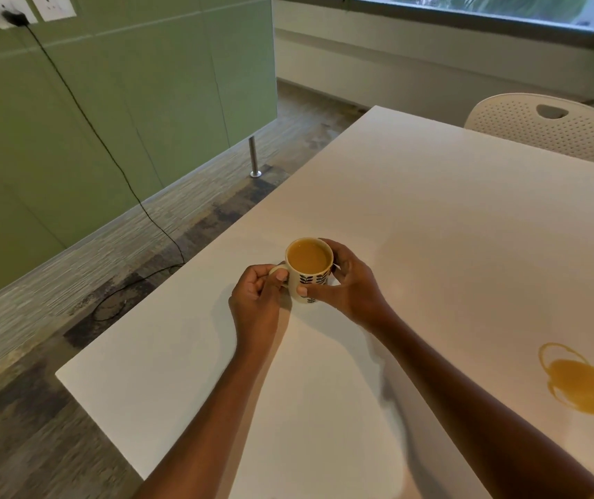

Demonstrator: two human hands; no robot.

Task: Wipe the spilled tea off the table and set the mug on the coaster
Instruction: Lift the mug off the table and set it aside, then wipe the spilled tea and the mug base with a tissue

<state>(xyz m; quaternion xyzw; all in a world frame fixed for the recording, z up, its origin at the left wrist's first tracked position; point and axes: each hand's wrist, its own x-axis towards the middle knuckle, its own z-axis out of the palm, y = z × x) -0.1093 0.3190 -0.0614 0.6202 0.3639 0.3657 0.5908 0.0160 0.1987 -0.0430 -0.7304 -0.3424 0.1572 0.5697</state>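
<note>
One white tabletop (432,210), smooth, glossy, rectangular, fills most of the view, near-left corner visible. One green panelled wall (108,113) at far left, flat matte, with two white sockets and one black cable (83,113) running down to the floor. Floor (36,372) is grey-brown streaked carpet texture. One white plastic chair (547,127) at far right, perforated back with an oval cutout. One window along the far edge.

One tea spill (590,387) on the tabletop at near right: tan, shiny puddle, irregular oval, thin ring outline on its left side. Well apart from the mug.

One mug (309,270), cream ceramic, cylindrical, dark leaf print, upright with mouth up, nearly full of milky tea; handle points left. It sits left of tabletop centre.

Two bare hands on it: left hand (257,300) curled closed around the handle, right hand (346,282) wrapped around the mug's right side, thumb on the near face.
</note>
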